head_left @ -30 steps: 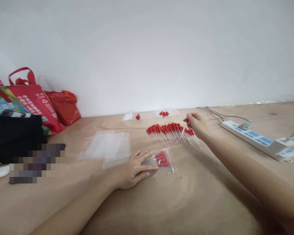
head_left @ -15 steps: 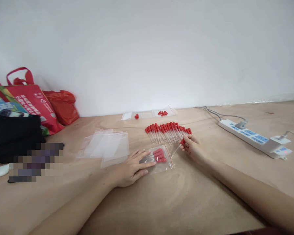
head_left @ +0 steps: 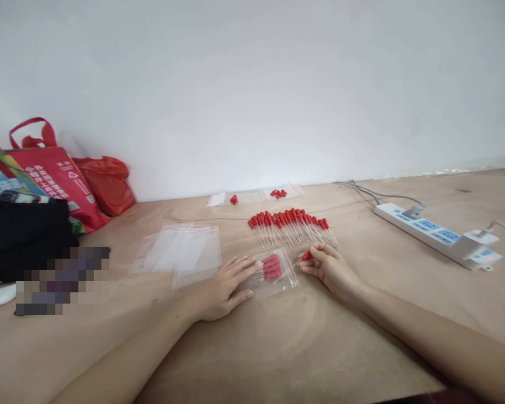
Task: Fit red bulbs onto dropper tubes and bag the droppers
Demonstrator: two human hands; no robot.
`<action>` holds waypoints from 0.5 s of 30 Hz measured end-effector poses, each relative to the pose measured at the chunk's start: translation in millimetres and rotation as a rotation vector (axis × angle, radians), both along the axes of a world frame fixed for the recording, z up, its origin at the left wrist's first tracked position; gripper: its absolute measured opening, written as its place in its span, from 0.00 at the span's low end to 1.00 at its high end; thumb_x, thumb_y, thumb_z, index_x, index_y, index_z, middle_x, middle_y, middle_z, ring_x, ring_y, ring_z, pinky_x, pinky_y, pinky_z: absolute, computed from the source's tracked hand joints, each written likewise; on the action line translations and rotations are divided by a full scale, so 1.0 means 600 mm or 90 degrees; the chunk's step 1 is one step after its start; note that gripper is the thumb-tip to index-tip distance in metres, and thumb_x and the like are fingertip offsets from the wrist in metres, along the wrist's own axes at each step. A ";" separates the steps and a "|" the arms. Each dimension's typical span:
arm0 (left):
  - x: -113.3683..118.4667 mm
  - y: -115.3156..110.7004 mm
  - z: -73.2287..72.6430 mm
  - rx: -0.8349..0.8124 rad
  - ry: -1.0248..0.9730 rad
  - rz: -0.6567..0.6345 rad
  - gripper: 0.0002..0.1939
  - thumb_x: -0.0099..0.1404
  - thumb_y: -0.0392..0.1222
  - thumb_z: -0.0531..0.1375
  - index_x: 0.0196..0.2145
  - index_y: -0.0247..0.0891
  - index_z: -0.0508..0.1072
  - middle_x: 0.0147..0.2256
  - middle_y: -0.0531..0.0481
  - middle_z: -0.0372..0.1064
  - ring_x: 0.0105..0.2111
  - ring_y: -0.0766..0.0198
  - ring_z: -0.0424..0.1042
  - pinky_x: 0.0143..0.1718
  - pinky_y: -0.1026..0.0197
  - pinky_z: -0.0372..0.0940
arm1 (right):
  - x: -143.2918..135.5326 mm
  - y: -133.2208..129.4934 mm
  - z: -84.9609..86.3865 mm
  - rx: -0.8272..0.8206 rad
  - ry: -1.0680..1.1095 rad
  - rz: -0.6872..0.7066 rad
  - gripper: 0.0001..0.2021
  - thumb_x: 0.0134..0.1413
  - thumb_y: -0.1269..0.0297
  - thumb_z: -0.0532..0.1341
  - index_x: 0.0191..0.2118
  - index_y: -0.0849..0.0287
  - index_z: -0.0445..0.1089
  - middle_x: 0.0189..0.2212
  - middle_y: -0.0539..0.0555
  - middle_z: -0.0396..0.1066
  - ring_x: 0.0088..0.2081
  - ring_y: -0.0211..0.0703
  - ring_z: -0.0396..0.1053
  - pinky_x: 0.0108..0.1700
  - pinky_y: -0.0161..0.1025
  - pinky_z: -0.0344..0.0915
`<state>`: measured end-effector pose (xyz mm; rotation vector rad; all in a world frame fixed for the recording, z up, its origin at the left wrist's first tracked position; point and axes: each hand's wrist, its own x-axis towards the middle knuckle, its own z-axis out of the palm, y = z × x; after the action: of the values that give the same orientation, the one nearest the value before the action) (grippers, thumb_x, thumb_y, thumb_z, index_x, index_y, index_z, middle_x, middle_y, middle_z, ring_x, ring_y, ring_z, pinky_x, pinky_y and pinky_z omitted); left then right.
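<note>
My left hand [head_left: 231, 286] lies flat with its fingers stretched over a clear zip bag [head_left: 285, 283], pressing it to the table. Inside that bag are several droppers [head_left: 271, 266] with red rubber bulbs, side by side, their thin tubes partly under my fingers. Between thumb and fingers of my right hand [head_left: 326, 266] is the red bulb of a single dropper [head_left: 306, 255]. Its tube slants down left across the bag's red-striped edge; how deep the tip reaches is hard to make out. Just beyond, a row of red-bulbed droppers [head_left: 288, 219] lies fanned out.
Flat zip bags [head_left: 197, 252] overlap left of my left hand. By the wall lie bags with small red pieces [head_left: 278, 193]. A power strip [head_left: 425, 230] with plugs and cables stands at right. Red bags [head_left: 63, 174], a black bag [head_left: 29, 238] and a pixelated area occupy the left.
My right hand has moved a little left and nearer, bringing the dropper from beside the row to the bag's red-striped edge. My left hand stays on the bag.
</note>
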<state>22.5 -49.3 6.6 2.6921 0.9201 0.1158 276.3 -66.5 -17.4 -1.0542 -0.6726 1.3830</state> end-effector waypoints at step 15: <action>0.000 -0.003 -0.002 -0.003 -0.061 0.051 0.27 0.64 0.47 0.48 0.58 0.42 0.46 0.58 0.47 0.47 0.58 0.56 0.45 0.56 0.49 0.47 | -0.013 -0.018 0.006 -0.008 0.065 0.049 0.06 0.49 0.67 0.57 0.28 0.57 0.57 0.25 0.51 0.69 0.25 0.37 0.70 0.32 0.38 0.69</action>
<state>22.8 -51.4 5.4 2.6199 0.9967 0.2573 268.6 -77.3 -14.0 -0.9703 -0.6360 1.4990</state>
